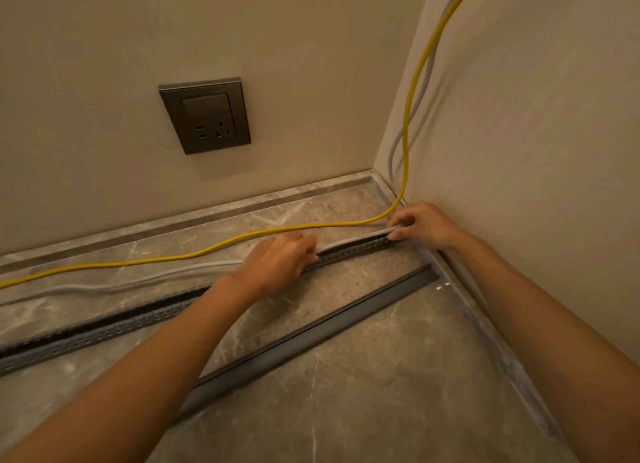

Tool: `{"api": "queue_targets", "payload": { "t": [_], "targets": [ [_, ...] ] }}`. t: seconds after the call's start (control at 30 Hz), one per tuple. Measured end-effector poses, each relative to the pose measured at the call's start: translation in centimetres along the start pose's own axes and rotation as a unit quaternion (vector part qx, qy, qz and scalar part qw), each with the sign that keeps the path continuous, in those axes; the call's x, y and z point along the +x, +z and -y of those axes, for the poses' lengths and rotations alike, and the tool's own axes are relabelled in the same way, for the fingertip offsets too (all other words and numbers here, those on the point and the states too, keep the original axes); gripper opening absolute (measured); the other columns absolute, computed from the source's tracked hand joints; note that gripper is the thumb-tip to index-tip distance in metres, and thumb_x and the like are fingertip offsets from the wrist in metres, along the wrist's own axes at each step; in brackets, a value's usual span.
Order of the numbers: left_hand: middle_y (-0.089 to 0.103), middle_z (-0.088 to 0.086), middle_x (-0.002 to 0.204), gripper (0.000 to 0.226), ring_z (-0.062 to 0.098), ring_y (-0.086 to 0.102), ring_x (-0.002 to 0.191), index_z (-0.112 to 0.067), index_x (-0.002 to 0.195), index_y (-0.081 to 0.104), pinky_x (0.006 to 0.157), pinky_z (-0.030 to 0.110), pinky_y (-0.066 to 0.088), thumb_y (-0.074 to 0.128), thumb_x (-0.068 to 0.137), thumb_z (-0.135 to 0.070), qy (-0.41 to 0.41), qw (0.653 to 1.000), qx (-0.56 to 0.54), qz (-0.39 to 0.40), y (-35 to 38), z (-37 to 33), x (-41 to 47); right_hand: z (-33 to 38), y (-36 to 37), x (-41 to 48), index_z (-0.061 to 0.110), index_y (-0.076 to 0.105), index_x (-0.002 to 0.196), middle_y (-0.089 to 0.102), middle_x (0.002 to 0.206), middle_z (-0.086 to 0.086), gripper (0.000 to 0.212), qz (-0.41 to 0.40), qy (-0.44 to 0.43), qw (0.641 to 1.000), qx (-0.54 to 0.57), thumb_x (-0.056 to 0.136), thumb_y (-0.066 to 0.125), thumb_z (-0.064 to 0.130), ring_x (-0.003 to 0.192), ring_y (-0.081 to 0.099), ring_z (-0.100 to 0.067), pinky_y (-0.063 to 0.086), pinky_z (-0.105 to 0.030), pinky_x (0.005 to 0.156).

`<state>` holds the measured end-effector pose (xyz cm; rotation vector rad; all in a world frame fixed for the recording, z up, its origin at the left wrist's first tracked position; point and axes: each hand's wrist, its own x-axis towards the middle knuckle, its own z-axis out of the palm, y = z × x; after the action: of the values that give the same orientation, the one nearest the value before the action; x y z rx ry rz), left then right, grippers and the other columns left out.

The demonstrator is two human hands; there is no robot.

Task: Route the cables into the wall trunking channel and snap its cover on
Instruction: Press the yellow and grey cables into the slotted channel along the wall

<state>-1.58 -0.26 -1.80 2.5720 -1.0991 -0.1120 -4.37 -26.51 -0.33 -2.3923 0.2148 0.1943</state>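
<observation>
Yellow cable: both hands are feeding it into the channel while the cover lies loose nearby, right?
No. In the head view the left hand and right hand grip the grey cable; the yellow cable lies outside the channel. The cover is loose.

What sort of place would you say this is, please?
Probably a finished room in a home or office, at a wall corner: a switched socket on the painted wall, and a marble-look surface with a raised edge. Floor or counter, I cannot tell.
</observation>
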Motion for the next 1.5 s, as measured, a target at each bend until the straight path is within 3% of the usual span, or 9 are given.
{"api": "queue_targets", "payload": {
  "t": [0.3, 0.47, 0.63, 0.8, 0.97, 1.17, 1.33, 1.43, 1.5],
  "targets": [
    [0.064, 0.013, 0.104, 0.023, 0.035, 0.061, 0.093, -0.006, 0.1, 0.063, 0.067, 0.04, 0.047, 0.047, 0.096, -0.022, -0.044, 0.987, 0.151, 0.041, 0.2, -0.6, 0.5, -0.5, 0.2, 0.2, 0.002, 0.071, 0.094, 0.062, 0.073, 0.008, 0.021, -0.002, -0.007, 0.999, 0.035, 0.073, 0.072, -0.004, 0.072, 0.058, -0.009, 0.044, -0.021, 0.076],
    [0.061, 0.008, 0.049, 0.029, 0.025, 0.059, 0.038, -0.01, 0.049, 0.066, 0.034, 0.023, 0.043, 0.092, 0.048, -0.023, 0.008, 0.969, 0.243, -0.048, 1.1, -1.1, 0.8, -0.8, 0.9, 0.7, -0.003, 0.072, 0.098, 0.071, 0.094, -0.017, 0.021, -0.02, -0.008, 1.0, 0.02, 0.078, 0.071, 0.003, 0.089, 0.059, -0.019, 0.046, -0.035, 0.09],
    [0.065, 0.016, 0.083, 0.031, 0.031, 0.064, 0.06, -0.006, 0.098, 0.063, 0.051, 0.036, 0.053, 0.077, 0.071, -0.004, 0.022, 0.985, 0.171, -0.018, 2.3, -1.6, 0.8, -1.0, 2.3, 1.1, 0.003, 0.075, 0.095, 0.075, 0.095, -0.019, 0.021, -0.057, 0.009, 0.998, 0.014, 0.075, 0.074, 0.009, 0.086, 0.062, -0.018, 0.049, -0.04, 0.091],
    [0.062, 0.011, 0.059, 0.039, 0.026, 0.057, 0.043, -0.007, 0.072, 0.065, 0.032, 0.027, 0.046, 0.09, 0.043, 0.001, 0.026, 0.982, 0.184, -0.024, 1.6, -0.6, -0.1, -0.2, 3.4, 1.1, 0.0, 0.075, 0.09, 0.071, 0.081, -0.013, 0.017, -0.043, -0.017, 0.998, 0.042, 0.073, 0.074, 0.003, 0.074, 0.058, -0.014, 0.044, -0.029, 0.075],
    [0.059, 0.008, 0.051, 0.04, 0.024, 0.055, 0.037, -0.009, 0.061, 0.066, 0.028, 0.021, 0.036, 0.092, 0.033, -0.001, 0.012, 0.981, 0.193, -0.008, 0.5, 0.1, -0.6, 0.8, 3.4, 1.1, -0.003, 0.068, 0.094, 0.065, 0.088, -0.007, 0.02, -0.024, -0.013, 0.997, 0.079, 0.074, 0.071, -0.005, 0.085, 0.06, -0.017, 0.047, -0.031, 0.084],
    [0.065, 0.015, 0.061, 0.025, 0.033, 0.062, 0.054, -0.002, 0.068, 0.07, 0.043, 0.031, 0.05, 0.086, 0.049, 0.001, -0.022, 0.975, 0.223, -0.002, 1.0, 0.0, -0.5, 0.3, 2.8, 0.6, -0.015, 0.066, 0.102, 0.053, 0.103, -0.007, 0.023, -0.073, 0.019, 0.99, 0.116, 0.08, 0.062, -0.011, 0.1, 0.049, -0.014, 0.039, -0.014, 0.079],
    [0.064, 0.018, 0.075, 0.018, 0.035, 0.062, 0.065, 0.001, 0.071, 0.068, 0.047, 0.031, 0.036, 0.08, 0.059, 0.006, -0.05, 0.981, 0.189, -0.001, 0.8, -0.9, 0.4, 0.3, 2.5, 1.4, -0.012, 0.068, 0.096, 0.061, 0.079, -0.007, 0.019, -0.073, 0.077, 0.987, 0.12, 0.078, 0.067, -0.007, 0.075, 0.055, -0.014, 0.039, -0.012, 0.062],
    [0.065, 0.013, 0.071, 0.028, 0.03, 0.063, 0.056, -0.003, 0.079, 0.064, 0.04, 0.029, 0.044, 0.083, 0.059, 0.004, -0.021, 0.984, 0.178, -0.014, 1.1, -1.1, 0.2, 0.4, 2.3, 1.8, -0.003, 0.071, 0.076, 0.056, 0.061, 0.001, 0.007, -0.064, 0.103, 0.987, 0.101, 0.078, 0.066, -0.007, 0.06, 0.05, -0.006, 0.042, -0.016, 0.061],
    [0.065, 0.013, 0.095, 0.02, 0.029, 0.064, 0.081, -0.003, 0.103, 0.06, 0.057, 0.034, 0.05, 0.065, 0.083, -0.006, -0.026, 0.983, 0.18, 0.007, 1.6, -1.2, 0.0, 0.6, 2.2, 2.3, 0.012, 0.063, 0.055, 0.055, 0.059, 0.002, 0.029, -0.062, 0.118, 0.987, 0.085, 0.076, 0.067, -0.007, 0.059, 0.051, -0.006, 0.044, -0.025, 0.068]
  ]
}}
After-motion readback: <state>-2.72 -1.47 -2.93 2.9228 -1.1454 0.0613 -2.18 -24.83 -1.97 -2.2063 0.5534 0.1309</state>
